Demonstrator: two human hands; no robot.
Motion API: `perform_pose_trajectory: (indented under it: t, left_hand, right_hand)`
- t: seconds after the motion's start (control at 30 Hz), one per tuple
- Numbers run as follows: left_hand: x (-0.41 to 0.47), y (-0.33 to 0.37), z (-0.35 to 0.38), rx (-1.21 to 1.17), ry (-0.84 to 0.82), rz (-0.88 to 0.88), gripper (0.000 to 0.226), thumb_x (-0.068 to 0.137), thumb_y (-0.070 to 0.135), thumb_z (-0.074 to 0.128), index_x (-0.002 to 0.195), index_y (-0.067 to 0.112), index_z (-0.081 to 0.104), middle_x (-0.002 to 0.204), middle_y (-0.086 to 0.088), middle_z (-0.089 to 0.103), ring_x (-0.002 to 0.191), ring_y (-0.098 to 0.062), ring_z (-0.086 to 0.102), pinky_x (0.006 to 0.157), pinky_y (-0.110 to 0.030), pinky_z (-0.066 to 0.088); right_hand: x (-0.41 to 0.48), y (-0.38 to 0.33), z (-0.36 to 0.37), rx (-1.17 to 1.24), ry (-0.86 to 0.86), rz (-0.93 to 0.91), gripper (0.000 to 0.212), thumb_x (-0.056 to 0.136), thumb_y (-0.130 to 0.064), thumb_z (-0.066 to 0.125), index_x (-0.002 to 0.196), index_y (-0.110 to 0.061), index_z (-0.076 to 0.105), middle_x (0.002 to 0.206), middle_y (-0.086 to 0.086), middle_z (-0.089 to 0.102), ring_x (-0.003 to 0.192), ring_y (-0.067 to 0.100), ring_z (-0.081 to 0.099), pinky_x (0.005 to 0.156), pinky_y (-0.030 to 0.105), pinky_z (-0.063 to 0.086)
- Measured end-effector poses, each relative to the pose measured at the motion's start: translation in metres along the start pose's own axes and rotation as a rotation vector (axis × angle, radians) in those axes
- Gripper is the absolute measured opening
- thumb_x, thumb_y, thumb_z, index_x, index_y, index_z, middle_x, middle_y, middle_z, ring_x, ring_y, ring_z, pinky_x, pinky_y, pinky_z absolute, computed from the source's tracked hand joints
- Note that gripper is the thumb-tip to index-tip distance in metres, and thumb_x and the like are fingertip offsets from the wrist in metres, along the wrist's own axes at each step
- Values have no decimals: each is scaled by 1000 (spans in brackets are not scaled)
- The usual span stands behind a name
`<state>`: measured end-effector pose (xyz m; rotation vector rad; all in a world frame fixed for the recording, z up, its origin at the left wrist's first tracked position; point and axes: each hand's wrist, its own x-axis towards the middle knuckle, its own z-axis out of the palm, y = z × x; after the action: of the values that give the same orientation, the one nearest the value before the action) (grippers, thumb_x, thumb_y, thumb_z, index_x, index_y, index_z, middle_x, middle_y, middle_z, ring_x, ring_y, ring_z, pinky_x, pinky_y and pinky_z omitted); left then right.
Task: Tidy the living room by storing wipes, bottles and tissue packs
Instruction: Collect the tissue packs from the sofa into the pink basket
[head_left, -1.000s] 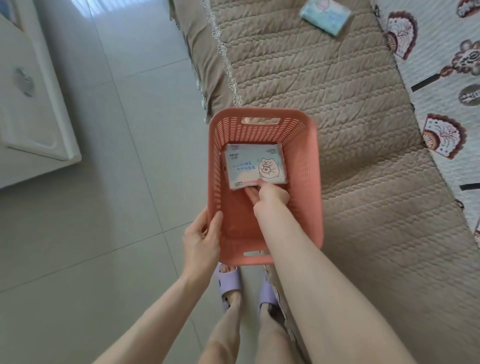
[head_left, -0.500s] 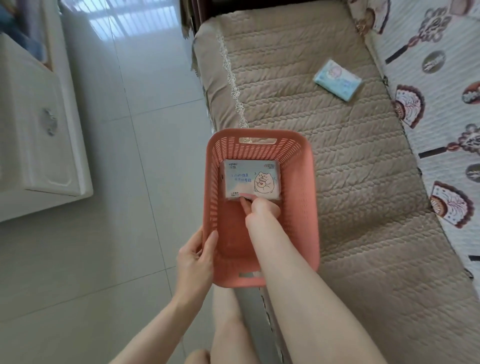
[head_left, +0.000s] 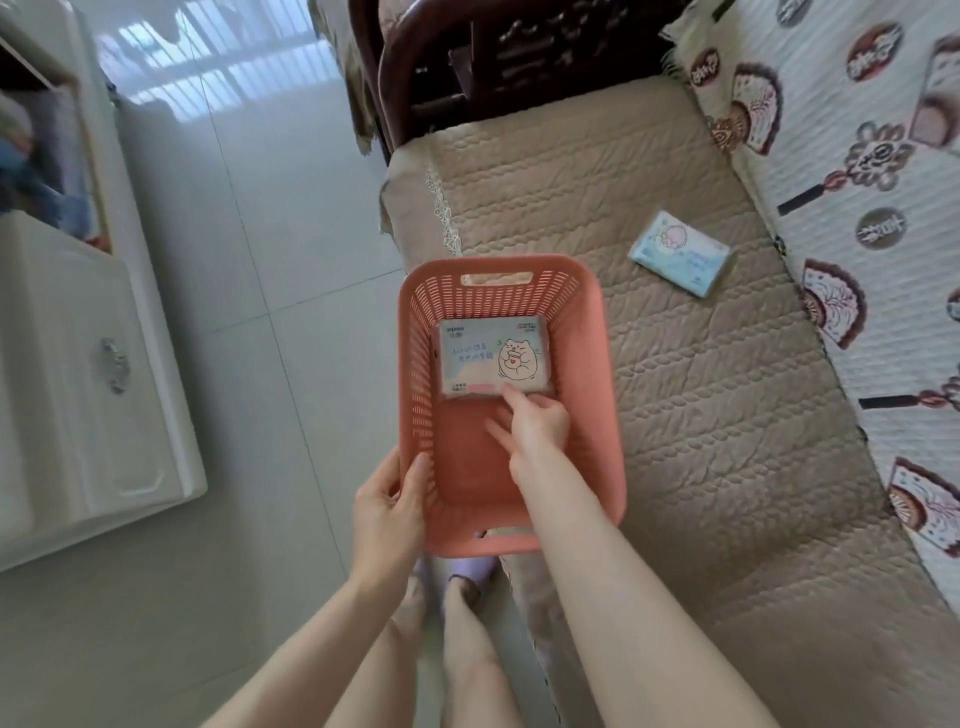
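Observation:
A pink slotted basket (head_left: 595, 364) sits at the sofa's front edge, partly over the floor. My left hand (head_left: 389, 504) grips its near-left rim, thumb inside. A pale blue tissue pack with a cartoon animal (head_left: 493, 356) lies flat at the far end of the basket floor. My right hand (head_left: 532, 423) reaches inside; its straight fingertips touch the pack's near edge and the basket floor. A second pale blue pack (head_left: 678, 253) lies on the sofa seat, beyond the basket and to its right.
The beige quilted sofa seat (head_left: 717, 441) runs along the right, with a patterned backrest cover (head_left: 857, 156) and a dark wooden armrest (head_left: 410, 78) at the far end. A white cabinet (head_left: 78, 364) stands at left across grey floor tiles. Purple slippers (head_left: 470, 571) show below the basket.
My view has lifted, so the second pack and the armrest come further into sight. My right hand's fingers have straightened at the pack's near edge. The basket stays in my left hand.

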<state>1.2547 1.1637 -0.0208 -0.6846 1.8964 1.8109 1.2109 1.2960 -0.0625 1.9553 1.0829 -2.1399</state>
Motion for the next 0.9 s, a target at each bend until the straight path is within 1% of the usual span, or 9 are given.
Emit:
perform_pose_trajectory:
  t: [0.07, 0.17, 0.23, 0.3, 0.4, 0.57, 0.73, 0.83, 0.9]
  left_hand:
    - [21, 13, 10, -6, -5, 3, 20, 98, 5, 50, 90, 9, 67, 77, -3, 69, 67, -7, 61, 63, -19, 54]
    - [57, 31, 22, 23, -25, -3, 18, 98, 8, 50, 91, 12, 67, 85, -11, 67, 77, -18, 59, 71, -30, 51]
    - [84, 44, 30, 41, -49, 0, 18, 98, 8, 50, 95, 12, 67, 89, -12, 66, 80, -20, 58, 68, -23, 53]
    - [108, 60, 37, 62, -54, 3, 19, 99, 8, 49, 97, 13, 67, 89, -11, 66, 80, -19, 58, 67, -22, 53]
    - [143, 87, 42, 125, -69, 0, 24, 99, 7, 49, 90, 18, 68, 90, -12, 67, 82, -21, 58, 76, -35, 49]
    - [194, 123, 46, 199, -119, 23, 25, 99, 10, 50, 88, 23, 69, 88, -8, 68, 81, -20, 59, 78, -36, 50]
    - [229, 135, 53, 260, -128, 31, 22, 97, 16, 55, 87, 25, 71, 81, 0, 70, 75, -15, 61, 64, -20, 53]
    - [240, 137, 62, 276, -153, 10, 18, 97, 18, 56, 88, 22, 71, 83, -3, 69, 78, -18, 60, 73, -31, 51]
    - [244, 138, 68, 278, -161, -1, 17, 97, 19, 56, 87, 19, 70, 85, -7, 67, 80, -21, 59, 77, -36, 49]
  right_hand:
    - [7, -23, 7, -28, -11, -70, 26, 82, -4, 70, 99, -9, 51, 110, 20, 61, 109, 30, 61, 71, 37, 57]
    - [21, -56, 20, -129, -24, -200, 20, 85, -12, 69, 96, -12, 53, 92, 2, 61, 86, 17, 63, 68, 33, 58]
    - [29, -77, 32, -238, 15, -303, 19, 84, -19, 70, 97, -11, 58, 83, -5, 61, 70, 11, 61, 74, 41, 60]
    - [34, -94, 46, -343, -19, -400, 17, 83, -26, 69, 96, -17, 63, 82, -9, 64, 78, 16, 67, 82, 47, 57]
    - [37, -119, 69, -398, -107, -478, 14, 81, -39, 68, 90, -33, 59, 99, -7, 69, 97, 14, 67, 88, 43, 55]
    - [58, -171, 81, -195, 16, -546, 28, 85, -27, 70, 108, -20, 57, 105, 1, 67, 93, 10, 66, 86, 36, 55]
    - [91, -199, 68, -93, 110, -499, 37, 87, -20, 68, 120, -10, 54, 94, -9, 61, 82, 3, 62, 79, 29, 55]
    - [118, -202, 53, -20, 159, -422, 34, 87, -21, 68, 115, -14, 52, 96, -8, 60, 97, 13, 62, 71, 25, 53]
    - [135, -202, 41, 23, 202, -348, 35, 85, -24, 70, 115, -16, 53, 101, -7, 62, 104, 16, 62, 74, 28, 54]
